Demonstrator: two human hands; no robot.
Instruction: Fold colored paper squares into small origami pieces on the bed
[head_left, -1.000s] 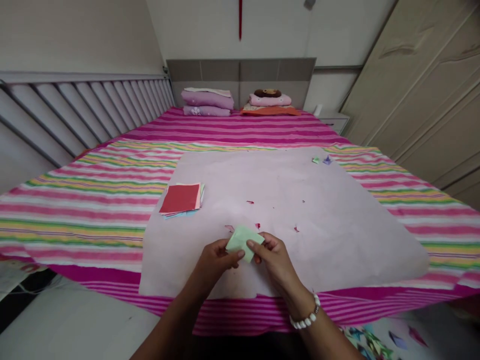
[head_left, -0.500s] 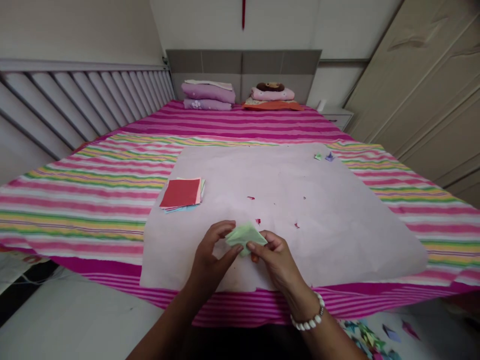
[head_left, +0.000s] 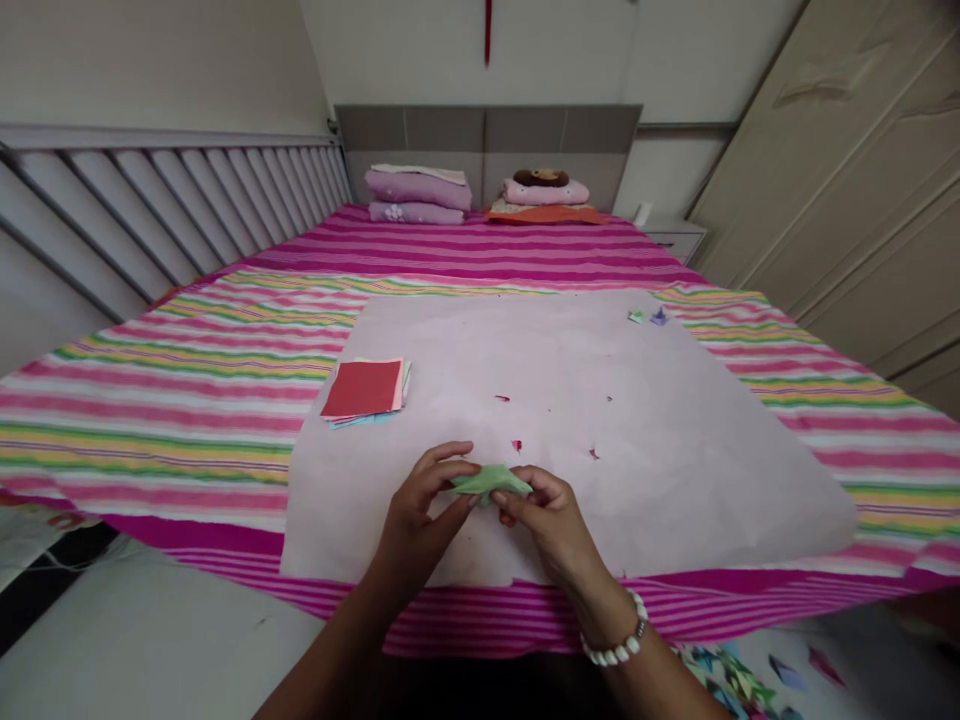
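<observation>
Both hands hold one small folded piece of light green paper (head_left: pixel 491 481) just above a large pale pink sheet (head_left: pixel 660 450) spread on the striped bed. My left hand (head_left: pixel 422 515) pinches its left end between thumb and fingers. My right hand (head_left: pixel 547 515), with a white bead bracelet at the wrist, pinches its right end. The paper lies almost flat, seen nearly edge-on. A stack of coloured paper squares (head_left: pixel 364 389) with a red one on top rests on the sheet to the left, beyond my left hand.
Tiny red paper scraps (head_left: pixel 516 444) dot the sheet beyond my hands. Two small folded pieces (head_left: pixel 648 316) lie at its far right corner. Pillows (head_left: pixel 417 190) sit by the headboard. Folded paper shapes (head_left: pixel 739 680) litter the floor at lower right. A wardrobe stands on the right.
The green paper has been tilted and pressed flatter between my fingers, from a face-up square to a thin, nearly edge-on shape. Both hands stay in about the same place.
</observation>
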